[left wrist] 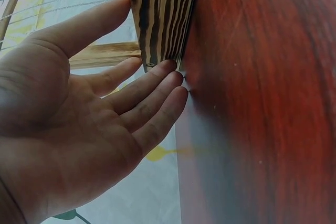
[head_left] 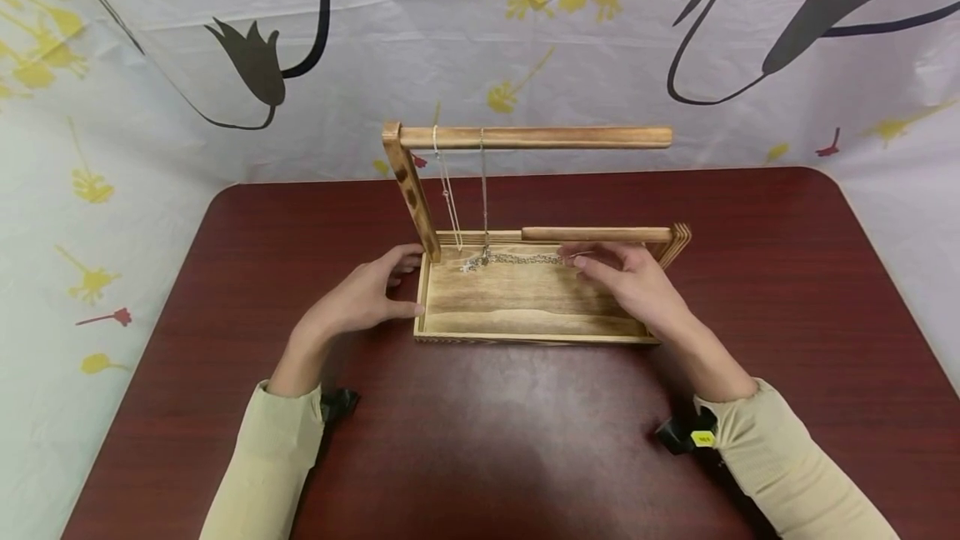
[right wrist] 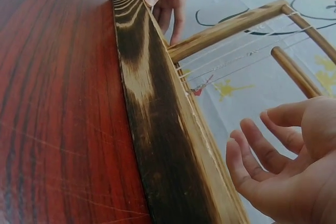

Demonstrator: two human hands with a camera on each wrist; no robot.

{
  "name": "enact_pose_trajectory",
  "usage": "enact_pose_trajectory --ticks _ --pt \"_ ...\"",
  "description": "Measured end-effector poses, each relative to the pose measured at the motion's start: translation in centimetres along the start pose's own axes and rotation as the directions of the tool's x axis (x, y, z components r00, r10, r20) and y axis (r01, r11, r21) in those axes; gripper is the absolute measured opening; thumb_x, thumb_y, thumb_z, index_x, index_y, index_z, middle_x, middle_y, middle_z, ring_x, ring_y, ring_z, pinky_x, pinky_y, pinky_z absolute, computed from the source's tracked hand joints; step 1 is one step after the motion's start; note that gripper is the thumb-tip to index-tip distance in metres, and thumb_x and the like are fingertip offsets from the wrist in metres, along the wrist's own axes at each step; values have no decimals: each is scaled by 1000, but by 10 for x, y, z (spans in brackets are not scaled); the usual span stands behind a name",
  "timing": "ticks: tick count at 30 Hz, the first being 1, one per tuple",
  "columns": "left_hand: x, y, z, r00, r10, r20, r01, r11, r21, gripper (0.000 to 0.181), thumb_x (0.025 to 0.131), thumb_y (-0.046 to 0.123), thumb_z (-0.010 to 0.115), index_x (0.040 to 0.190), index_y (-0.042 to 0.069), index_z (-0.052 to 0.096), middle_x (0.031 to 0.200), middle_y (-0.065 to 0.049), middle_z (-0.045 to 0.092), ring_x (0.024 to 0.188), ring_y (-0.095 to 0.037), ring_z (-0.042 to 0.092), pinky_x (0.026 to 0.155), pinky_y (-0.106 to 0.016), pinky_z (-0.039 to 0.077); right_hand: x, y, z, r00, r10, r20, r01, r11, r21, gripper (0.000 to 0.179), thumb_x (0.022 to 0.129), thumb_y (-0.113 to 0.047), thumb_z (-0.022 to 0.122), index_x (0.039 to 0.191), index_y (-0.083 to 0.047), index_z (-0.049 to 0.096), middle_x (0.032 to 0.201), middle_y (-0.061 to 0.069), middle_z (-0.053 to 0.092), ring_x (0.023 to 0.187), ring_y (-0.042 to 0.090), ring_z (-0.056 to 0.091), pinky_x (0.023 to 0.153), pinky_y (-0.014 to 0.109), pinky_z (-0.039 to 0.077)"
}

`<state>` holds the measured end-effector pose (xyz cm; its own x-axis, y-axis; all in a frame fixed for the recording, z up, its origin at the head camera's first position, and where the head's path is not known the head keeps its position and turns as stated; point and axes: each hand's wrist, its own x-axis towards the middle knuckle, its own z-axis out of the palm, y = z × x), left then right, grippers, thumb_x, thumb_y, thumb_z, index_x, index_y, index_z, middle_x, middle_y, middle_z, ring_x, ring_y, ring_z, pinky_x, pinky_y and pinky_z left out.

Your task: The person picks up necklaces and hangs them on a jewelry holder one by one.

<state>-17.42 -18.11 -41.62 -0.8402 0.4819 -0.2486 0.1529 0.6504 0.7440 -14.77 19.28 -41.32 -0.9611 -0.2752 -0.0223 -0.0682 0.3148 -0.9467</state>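
My right hand (head_left: 626,277) is over the right part of the wooden jewelry stand's tray (head_left: 525,325), below its short bar. Thumb and forefinger tips come together there, pinching the end of a silver chain necklace (head_left: 521,259) that runs left along the tray. What is between the fingertips is too thin to make out in the right wrist view. My left hand (head_left: 360,294) rests against the tray's left end, thumb at the rim and fingers by the upright post (head_left: 411,190). Its fingers (left wrist: 152,106) are fairly straight, touching the striped end wall (left wrist: 163,19).
A pale chain (head_left: 448,190) and a thin silver chain (head_left: 483,182) hang from the long upper bar (head_left: 555,137). The short bar (head_left: 592,234) is lower, at the right. The stand sits on a dark red table (head_left: 480,432), with a patterned cloth (head_left: 480,40) behind it.
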Motion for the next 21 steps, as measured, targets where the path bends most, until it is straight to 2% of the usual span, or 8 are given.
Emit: enact_pose_trajectory --ticks 6,12,15,18,21 --pt "0 0 1 1000 1 1 -1 1000 1 83 84 17 82 152 11 34 146 -13 49 134 -30 46 107 -45 41 1 0 3 999 44 -32 -45 998 -50 36 101 -31 61 129 -10 65 124 11 68 106 32 63 83 34 53" --pt "-2 0 1 1000 2 4 -2 1000 8 83 85 18 81 152 10 33 146 -14 49 134 -31 46 107 -46 41 7 8 7 999 -25 -36 24 999 -35 26 99 -16 62 122 -4 68 120 15 68 102 34 63 80 25 51" --pt "-2 1 1 1000 -7 5 7 1000 4 83 85 18 81 152 10 33 147 -14 48 134 -30 45 107 -46 41 9 10 8 999 -17 -39 14 998 -62 26 99 -17 63 122 -6 69 119 14 69 103 33 63 81 22 48" --pt "-2 2 1 1000 -14 5 14 1000 -2 83 85 17 81 153 10 32 147 -14 48 135 -30 45 107 -46 41 10 10 7 999 8 -40 -12 996 -91 28 99 -22 64 122 -8 69 117 13 70 93 33 66 77 24 50" --pt "-1 3 1 1000 -19 2 19 1000 -1 83 86 17 81 153 11 33 146 -14 48 135 -30 45 107 -46 41 13 11 7 999 -4 -45 -2 992 -126 28 99 -22 65 123 -9 69 115 13 70 87 32 68 76 25 52"
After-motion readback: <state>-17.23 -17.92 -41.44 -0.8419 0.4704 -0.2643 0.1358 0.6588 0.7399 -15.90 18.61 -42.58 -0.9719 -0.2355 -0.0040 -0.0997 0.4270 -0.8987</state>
